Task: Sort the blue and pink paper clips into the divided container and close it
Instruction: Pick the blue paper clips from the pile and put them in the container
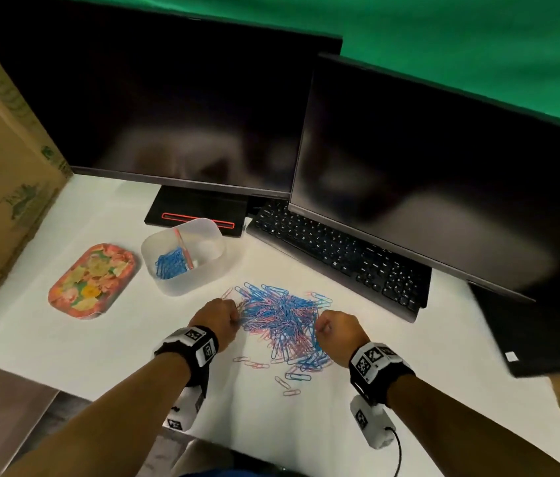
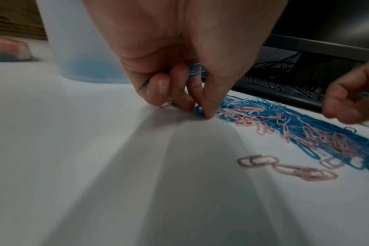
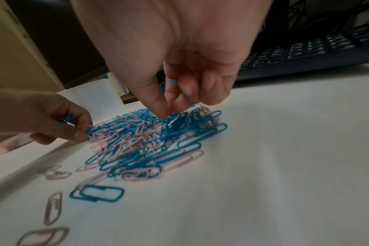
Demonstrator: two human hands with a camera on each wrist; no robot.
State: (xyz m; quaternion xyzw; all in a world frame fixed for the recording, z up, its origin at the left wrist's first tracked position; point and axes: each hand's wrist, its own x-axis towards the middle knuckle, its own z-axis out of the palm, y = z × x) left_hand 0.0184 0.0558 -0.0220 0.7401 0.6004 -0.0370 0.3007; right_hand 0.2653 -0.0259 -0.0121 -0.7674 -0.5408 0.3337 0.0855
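A mixed pile of blue and pink paper clips [image 1: 283,320] lies on the white table. My left hand [image 1: 218,318] is at the pile's left edge, holding blue clips [image 2: 196,69] in its curled fingers while thumb and finger pinch another blue clip [image 2: 198,111] on the table. At the pile's right edge, my right hand [image 1: 335,327] keeps a blue clip [image 3: 172,80] in its curled fingers, its fingertips [image 3: 162,114] reaching down into the pile [image 3: 150,138]. The translucent divided container [image 1: 182,254] stands beyond, with blue clips in its left compartment. Its flowered lid [image 1: 93,280] lies to its left.
Two dark monitors [image 1: 175,108] and a black keyboard [image 1: 340,256] stand behind the pile. A cardboard box [image 1: 0,173] walls the left side. Several loose pink clips [image 1: 254,364] and a blue one [image 3: 97,193] lie nearer me.
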